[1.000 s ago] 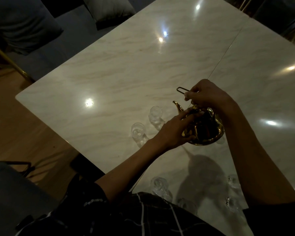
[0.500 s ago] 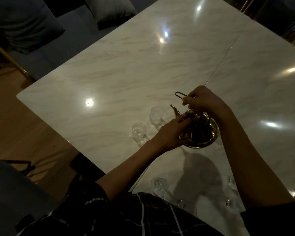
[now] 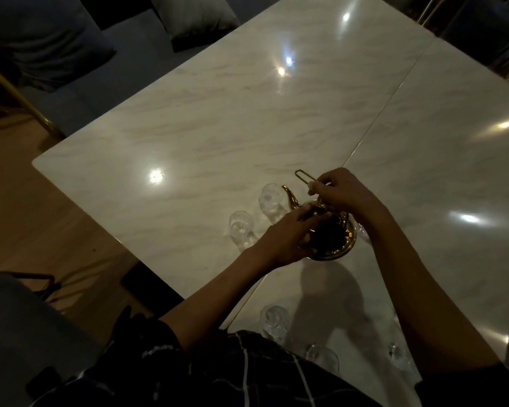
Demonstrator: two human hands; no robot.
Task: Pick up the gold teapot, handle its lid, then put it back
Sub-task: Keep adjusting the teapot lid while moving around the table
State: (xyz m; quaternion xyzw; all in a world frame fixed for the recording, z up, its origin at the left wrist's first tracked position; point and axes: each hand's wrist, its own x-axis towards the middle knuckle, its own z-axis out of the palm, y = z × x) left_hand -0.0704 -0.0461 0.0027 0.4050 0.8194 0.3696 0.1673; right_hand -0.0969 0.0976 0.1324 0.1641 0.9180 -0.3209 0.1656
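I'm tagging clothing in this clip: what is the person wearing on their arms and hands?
Both forearms are bare, and the left hand and right hand have no gloves. No ring or watch shows in this dim view. Short dark sleeves end near the elbows; the garment has thin pale lines.

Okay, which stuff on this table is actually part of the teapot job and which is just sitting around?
Part of the job:
gold teapot
its wire handle, gripped by the right hand
left hand, touching the pot's top

Just sitting around:
two small glasses beside the spout
more glasses at the near edge
marble table
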